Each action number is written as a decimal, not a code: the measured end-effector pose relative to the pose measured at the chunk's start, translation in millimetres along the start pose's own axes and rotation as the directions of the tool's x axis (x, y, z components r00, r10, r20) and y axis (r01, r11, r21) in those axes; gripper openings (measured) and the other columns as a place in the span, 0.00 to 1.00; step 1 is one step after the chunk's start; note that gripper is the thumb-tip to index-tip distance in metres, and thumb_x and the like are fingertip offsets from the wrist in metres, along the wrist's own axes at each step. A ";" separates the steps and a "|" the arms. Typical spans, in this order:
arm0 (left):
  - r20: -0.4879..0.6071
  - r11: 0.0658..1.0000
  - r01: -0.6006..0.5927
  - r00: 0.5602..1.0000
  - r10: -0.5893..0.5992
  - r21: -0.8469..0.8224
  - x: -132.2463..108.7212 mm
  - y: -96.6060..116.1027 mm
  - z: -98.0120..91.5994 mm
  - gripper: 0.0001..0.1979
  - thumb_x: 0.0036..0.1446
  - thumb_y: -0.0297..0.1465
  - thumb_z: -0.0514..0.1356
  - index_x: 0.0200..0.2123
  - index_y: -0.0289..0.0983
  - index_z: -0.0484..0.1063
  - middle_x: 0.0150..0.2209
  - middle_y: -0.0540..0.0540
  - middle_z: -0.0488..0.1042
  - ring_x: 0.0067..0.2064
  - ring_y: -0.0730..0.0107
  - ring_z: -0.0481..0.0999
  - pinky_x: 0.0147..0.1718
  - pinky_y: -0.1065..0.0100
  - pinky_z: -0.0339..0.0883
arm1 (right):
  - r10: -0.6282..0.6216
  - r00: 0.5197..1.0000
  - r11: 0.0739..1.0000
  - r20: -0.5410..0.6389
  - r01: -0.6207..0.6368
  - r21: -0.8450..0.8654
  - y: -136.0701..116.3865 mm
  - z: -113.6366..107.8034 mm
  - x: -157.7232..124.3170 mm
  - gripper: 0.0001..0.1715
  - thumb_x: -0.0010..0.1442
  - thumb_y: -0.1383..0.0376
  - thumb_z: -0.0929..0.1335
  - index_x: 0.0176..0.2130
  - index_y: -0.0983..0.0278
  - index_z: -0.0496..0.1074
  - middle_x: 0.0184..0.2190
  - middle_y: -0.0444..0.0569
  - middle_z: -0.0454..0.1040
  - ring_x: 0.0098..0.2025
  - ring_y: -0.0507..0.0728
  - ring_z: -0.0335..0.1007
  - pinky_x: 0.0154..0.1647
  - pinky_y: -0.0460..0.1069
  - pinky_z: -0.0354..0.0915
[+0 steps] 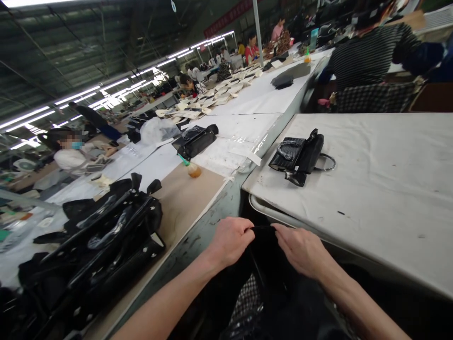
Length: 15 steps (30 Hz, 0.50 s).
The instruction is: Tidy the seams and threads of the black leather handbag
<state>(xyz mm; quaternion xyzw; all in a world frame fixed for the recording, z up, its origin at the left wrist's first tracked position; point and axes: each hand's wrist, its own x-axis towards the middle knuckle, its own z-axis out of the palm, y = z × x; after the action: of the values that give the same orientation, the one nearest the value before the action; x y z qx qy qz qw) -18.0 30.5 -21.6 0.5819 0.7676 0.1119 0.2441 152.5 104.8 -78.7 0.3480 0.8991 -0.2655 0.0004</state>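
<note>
Fingers closed, my left hand [231,241] grips the upper edge of a black piece [264,243], apparently part of a bag. My right hand [299,248] pinches the same edge a short way to the right, so the edge runs straight between them. The lower part of the piece merges with dark, shiny material over my lap, and its full shape cannot be made out. Ahead and to the right, a black handbag [307,153] with looped handles lies on the white-covered table [382,189], apart from my hands.
On the left bench lies a heap of black bags [116,245]. Beyond it stand a bottle of amber liquid [194,170] and another black bag [196,141]. Pale cut pieces [219,92] cover the far bench. A person in a striped top [371,56] sits at right; others work at left.
</note>
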 end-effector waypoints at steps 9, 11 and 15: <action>-0.132 0.994 0.075 0.989 -0.065 0.077 -40.0 12.3 12.5 0.26 0.57 0.29 0.55 0.60 0.36 0.62 0.26 0.49 0.74 0.28 0.60 0.72 0.31 0.65 0.59 | 0.011 0.996 0.997 -0.093 -0.019 -0.078 -14.0 10.3 -24.0 0.23 0.68 0.71 0.58 0.60 0.68 0.66 0.43 0.57 0.79 0.41 0.66 0.78 0.41 0.56 0.72; -0.111 0.993 0.109 0.988 -0.104 0.044 -48.5 16.4 16.2 0.30 0.55 0.31 0.58 0.62 0.36 0.59 0.24 0.51 0.72 0.27 0.61 0.71 0.29 0.66 0.57 | 0.038 0.991 0.996 -0.129 -0.048 -0.074 -15.4 11.0 -27.2 0.23 0.68 0.71 0.59 0.59 0.68 0.67 0.43 0.57 0.80 0.41 0.67 0.78 0.41 0.57 0.72; -0.103 0.971 0.102 0.987 -0.126 -0.215 -61.5 15.9 31.5 0.31 0.56 0.26 0.54 0.64 0.40 0.56 0.20 0.56 0.63 0.24 0.68 0.65 0.27 0.69 0.54 | 0.092 0.978 0.994 -0.186 -0.100 -0.032 -14.2 16.3 -33.5 0.22 0.68 0.71 0.59 0.58 0.66 0.68 0.46 0.55 0.79 0.41 0.67 0.78 0.40 0.57 0.72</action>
<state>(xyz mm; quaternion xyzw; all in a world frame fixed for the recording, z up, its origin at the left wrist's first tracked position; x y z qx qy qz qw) 23.8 -26.7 -26.3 0.5005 0.7966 0.2115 0.2651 166.0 67.3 -79.7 0.4140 0.8827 -0.2133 -0.0626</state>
